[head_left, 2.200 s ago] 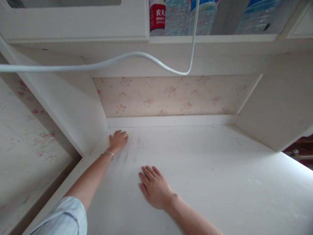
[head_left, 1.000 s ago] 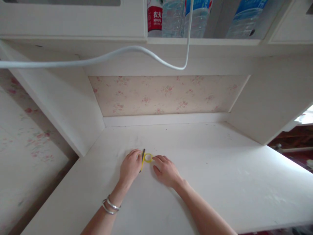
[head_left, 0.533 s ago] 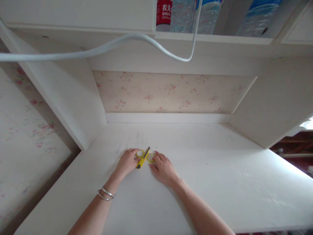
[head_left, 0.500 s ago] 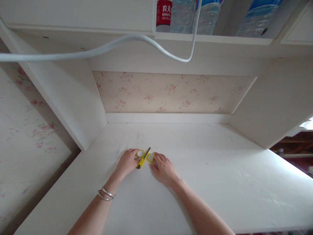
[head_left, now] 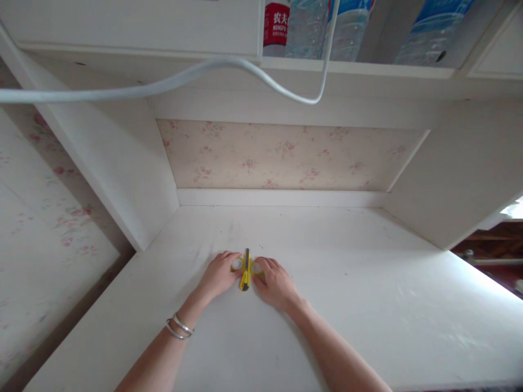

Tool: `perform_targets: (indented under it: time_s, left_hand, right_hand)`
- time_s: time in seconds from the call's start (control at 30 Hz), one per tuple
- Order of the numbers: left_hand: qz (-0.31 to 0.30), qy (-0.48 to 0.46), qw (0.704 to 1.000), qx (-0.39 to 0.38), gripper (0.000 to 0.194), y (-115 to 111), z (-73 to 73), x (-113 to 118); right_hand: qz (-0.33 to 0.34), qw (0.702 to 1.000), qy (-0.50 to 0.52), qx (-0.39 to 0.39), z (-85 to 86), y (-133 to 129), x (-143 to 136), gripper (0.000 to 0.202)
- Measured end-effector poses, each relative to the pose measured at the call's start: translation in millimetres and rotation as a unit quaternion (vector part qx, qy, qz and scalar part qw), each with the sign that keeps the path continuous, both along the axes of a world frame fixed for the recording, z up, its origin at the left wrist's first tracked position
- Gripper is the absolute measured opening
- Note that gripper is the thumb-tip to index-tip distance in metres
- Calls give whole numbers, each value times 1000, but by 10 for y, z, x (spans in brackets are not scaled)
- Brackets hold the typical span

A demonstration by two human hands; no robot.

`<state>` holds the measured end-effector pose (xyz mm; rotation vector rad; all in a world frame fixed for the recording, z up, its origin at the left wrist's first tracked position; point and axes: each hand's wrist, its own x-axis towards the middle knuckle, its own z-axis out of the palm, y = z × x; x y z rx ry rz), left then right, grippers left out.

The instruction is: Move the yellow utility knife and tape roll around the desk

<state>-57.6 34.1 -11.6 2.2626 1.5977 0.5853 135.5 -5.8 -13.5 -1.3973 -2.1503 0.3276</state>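
Observation:
A yellow utility knife (head_left: 245,272) with a dark grip end lies between my hands, nearly upright in the view. To its left, a small yellow tape roll (head_left: 237,264) sits in the fingers of my left hand (head_left: 219,275), which wears silver bangles at the wrist. On the other side my right hand (head_left: 277,284) has its thumb and fingers around a second yellow tape roll (head_left: 256,268), partly covered by them. Both rolls are close against the knife. Whether they touch it I cannot tell.
Everything rests on a white desktop (head_left: 347,321) with white side panels. Overhead is a white cabinet (head_left: 134,27) with several plastic bottles (head_left: 306,30) on its shelf. A white cable (head_left: 175,81) crosses in front. Floral wallpaper (head_left: 278,155) covers the back wall.
The knife has turned from a slant to nearly upright in the view. My left hand and its tape roll have shifted right and slightly nearer; the right roll has moved slightly right and nearer.

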Motion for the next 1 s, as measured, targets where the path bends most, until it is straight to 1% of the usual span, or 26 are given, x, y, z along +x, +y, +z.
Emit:
perform_targets:
  time_s: [0.1, 0.2, 0.3, 0.37, 0.43, 0.5, 0.63, 0.73, 0.77, 0.83, 0.9, 1.0]
  left_hand:
    - [19, -38, 999, 19, 38, 7, 33, -9]
    - [25, -90, 994, 56, 39, -5, 64, 9]
    - [-3, -134, 989, 56, 43, -54, 82, 88]
    - [-26, -146, 988, 48, 46, -88, 76, 165]
    - [-39, -143, 988, 46, 48, -107, 53, 244]
    - [-43, -125, 990, 44, 53, -109, 21, 308]
    - [-52, -79, 995, 26, 59, -101, -14, 354]
    - [-53, -92, 994, 29, 57, -102, 10, 313]
    - [-51, -105, 993, 35, 54, -99, 22, 291]
    - [-39, -130, 990, 48, 40, -85, 41, 246]
    - [-13, -140, 989, 51, 28, -62, 44, 209]
    - [32, -114, 992, 36, 24, -37, 34, 185]
  right_hand:
    - [1, 1000, 4, -1, -11, -2, 1, 34]
    - [-4, 1000, 10, -17, -37, 12, 0, 42]
    - [-23, 998, 37, -46, -76, 45, 2, 59]
    - [-29, 996, 65, -55, -98, 71, 7, 71]
    - [-24, 994, 88, -53, -111, 92, 16, 77]
    - [-16, 994, 96, -47, -112, 103, 26, 79]
    - [9, 996, 83, -35, -95, 98, 43, 76]
    - [9, 996, 72, -42, -89, 91, 51, 69]
    - [1, 996, 70, -48, -91, 91, 51, 66]
    - [-16, 996, 63, -59, -97, 93, 50, 60]
    - [-25, 996, 56, -61, -102, 96, 46, 56]
    - [-28, 997, 52, -50, -98, 98, 46, 52]
